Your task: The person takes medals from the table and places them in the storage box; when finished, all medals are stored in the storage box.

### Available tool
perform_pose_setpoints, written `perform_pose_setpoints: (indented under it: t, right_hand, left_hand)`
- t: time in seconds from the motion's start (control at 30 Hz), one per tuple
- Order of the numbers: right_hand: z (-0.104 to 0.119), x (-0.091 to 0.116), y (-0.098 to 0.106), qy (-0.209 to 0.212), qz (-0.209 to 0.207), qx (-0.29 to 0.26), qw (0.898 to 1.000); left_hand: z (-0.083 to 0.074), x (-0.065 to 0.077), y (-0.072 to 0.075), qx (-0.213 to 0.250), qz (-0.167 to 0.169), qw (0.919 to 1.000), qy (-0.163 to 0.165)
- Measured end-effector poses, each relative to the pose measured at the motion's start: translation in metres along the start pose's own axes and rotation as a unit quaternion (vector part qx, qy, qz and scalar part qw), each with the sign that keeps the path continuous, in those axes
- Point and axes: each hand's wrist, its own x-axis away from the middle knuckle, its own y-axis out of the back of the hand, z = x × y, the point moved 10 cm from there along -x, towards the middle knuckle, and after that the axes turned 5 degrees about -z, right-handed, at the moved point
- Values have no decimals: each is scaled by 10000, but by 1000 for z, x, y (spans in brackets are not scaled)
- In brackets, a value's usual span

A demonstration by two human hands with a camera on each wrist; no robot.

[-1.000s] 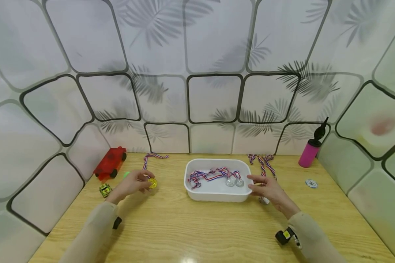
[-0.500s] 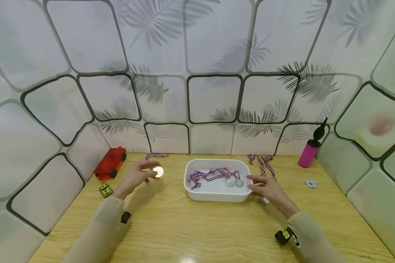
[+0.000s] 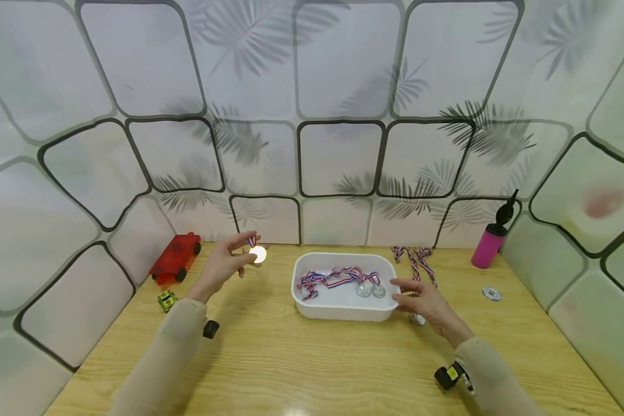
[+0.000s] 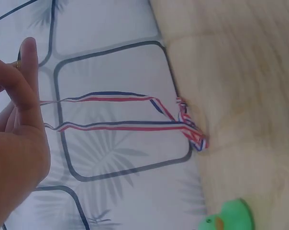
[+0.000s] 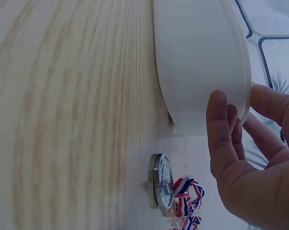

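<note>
My left hand [image 3: 219,270] pinches a gold medal [image 3: 259,254] above the table, its face bright with glare. The medal's red, white and blue ribbon [image 4: 111,125] trails down to the tabletop in the left wrist view. My right hand [image 3: 425,301] holds the right end of a white plastic tub [image 3: 343,312], thumb and fingers at its rim. Inside lie silver medals [image 3: 378,290] with tangled striped ribbons [image 3: 338,280]. Beside the tub, partly beneath my right hand, another silver medal [image 5: 164,182] rests on the table with its ribbon [image 3: 416,263] stretching back.
At the left stand a red toy car [image 3: 175,259] and a small yellow-green toy car [image 3: 167,300]. A green toy duck [image 4: 235,215] shows in the left wrist view. To the right are a pink and black hand pump [image 3: 489,245] and a round chip [image 3: 491,294]. Patterned curtain [image 3: 338,156] encloses the table.
My left hand has lifted the gold medal and carried it up, back and slightly right, its ribbon pulled along. My right hand and the tub have stayed in place.
</note>
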Motion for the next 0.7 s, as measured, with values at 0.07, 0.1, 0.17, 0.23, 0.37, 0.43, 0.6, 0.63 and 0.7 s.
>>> perform_pose_setpoints:
  t: [0.07,0.1,0.17,0.23,0.37,0.43,0.6,0.63,0.7]
  right_hand:
    - [0,0,0,-8,-1,-9,10000]
    - [0,0,0,-7,-6,-14,10000]
    - [-1,0,1,-10,-30,-30,10000]
    - [-1,0,2,2,-42,-35,10000]
    - [-1,1,1,32,10,-44,10000]
    - [-1,2,-1,51,68,-42,10000]
    - [1,0,-2,92,112,-48,9999]
    - [1,0,-2,93,106,-58,9999]
    - [0,0,-2,102,86,-69,9999]
  left_hand:
    - [-8,-3,-1,21,-51,9999,-144]
    - [-12,-5,-1,32,-94,9997,-219]
    - [-20,-9,-3,60,-196,9992,-329]
    - [-27,-13,-4,111,-261,9986,-439]
    - [-36,-19,-10,267,-287,9979,-515]
    - [-39,-21,-12,373,-236,9978,-497]
    - [-45,-24,-15,368,-159,9978,-525]
    - [-46,-25,-15,355,-157,9976,-577]
    - [-52,-27,-16,336,-186,9969,-683]
